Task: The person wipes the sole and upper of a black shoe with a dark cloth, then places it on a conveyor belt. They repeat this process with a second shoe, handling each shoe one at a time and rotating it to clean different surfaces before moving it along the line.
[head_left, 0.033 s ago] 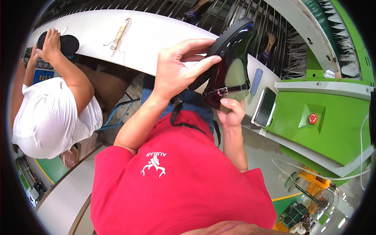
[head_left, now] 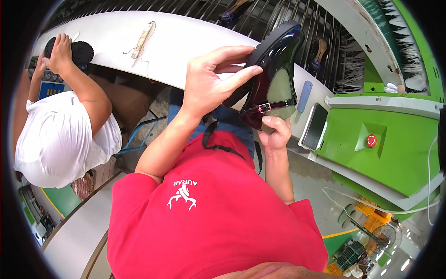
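Note:
A glossy dark buckle-strap shoe [head_left: 280, 52] with a thick black sole is held up in front of me, toe pointing away. Inside its opening shows a pale green shoe last [head_left: 280, 84]. My right hand [head_left: 276, 132] grips the heel end, thumb over the last below the strap; its other fingers are hidden beneath. At the sole's left edge, my left hand [head_left: 214, 80] has its thumb and fingertips on either side of the shoe, partly closed on it.
A white worktable [head_left: 107, 35] bears a thin tool wrapped in wire or thread [head_left: 141, 41], a blue-handled blade [head_left: 304, 96] and a phone [head_left: 316, 125]. Beyond runs a rack of metal rollers [head_left: 260, 23]. Right stands a green machine [head_left: 350, 156] with a red button [head_left: 371, 140]. Left, a person [head_left: 67, 135] holds black soles [head_left: 82, 52].

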